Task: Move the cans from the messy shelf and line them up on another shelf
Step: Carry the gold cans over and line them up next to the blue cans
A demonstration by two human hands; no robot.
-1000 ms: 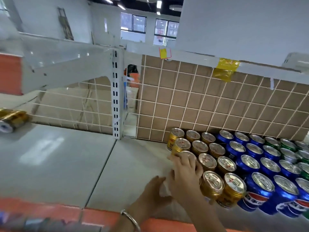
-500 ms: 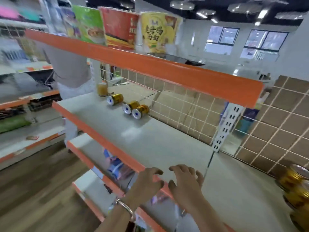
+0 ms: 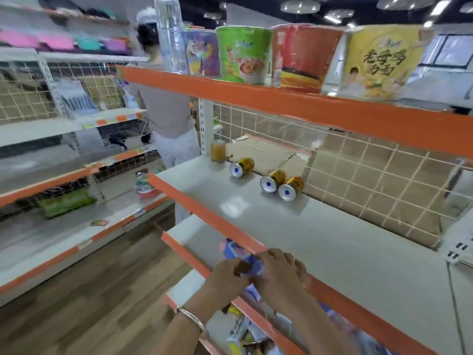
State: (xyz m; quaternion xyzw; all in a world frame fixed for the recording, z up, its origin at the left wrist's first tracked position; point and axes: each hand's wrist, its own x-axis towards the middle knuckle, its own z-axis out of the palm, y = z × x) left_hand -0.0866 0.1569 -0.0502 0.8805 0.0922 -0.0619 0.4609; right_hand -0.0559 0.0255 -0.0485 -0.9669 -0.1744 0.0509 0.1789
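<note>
Three gold cans (image 3: 272, 180) (labels illegible)

Four noodle cups (image 3: 243, 55) and a clear bottle (image 3: 169, 34) stand high above the fingers (image 3: 286, 257), with a person (image 3: 166, 111) beyond them, up-left.

I'm looking along the shelf (image 3: 332, 242) as it runs away to my left. At its back, against the wire grid (image 3: 358, 160), lies a lone can (image 3: 242, 167) on its side, farthest off. A pair of cans (image 3: 281, 184) lies side by side nearer me. An upright jar (image 3: 218, 151) stands beyond them by the post (image 3: 206, 124). Tubs (image 3: 243, 53) line the upper shelf (image 3: 307, 106). At the front lip, the left hand (image 3: 225, 275) is beside the right hand (image 3: 279, 272), above the packets (image 3: 231, 248) on the lower shelf (image 3: 197, 242).
</note>
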